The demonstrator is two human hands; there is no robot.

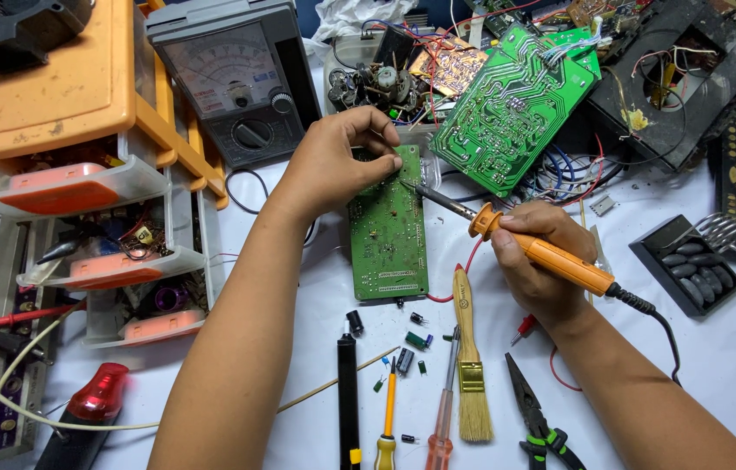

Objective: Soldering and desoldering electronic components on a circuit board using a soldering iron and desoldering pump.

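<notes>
A person's right hand grips an orange soldering iron like a pen, its tip meeting the far right edge of a narrow green circuit board that lies flat near the middle of a white table. The left hand curls closed over the board's far end, fingertips pinching at the edge just beside the tip; whether they hold a part or solder there cannot be made out. A larger green board stands tilted just beyond, and a grey meter sits at far left. Nearer lie a brush, screwdrivers, pliers and loose capacitors. Done well, this joint likely wants a steady board, a brief touch of heat, and fingers kept clear of the tip; the iron's cord trailing right should stay slack.
</notes>
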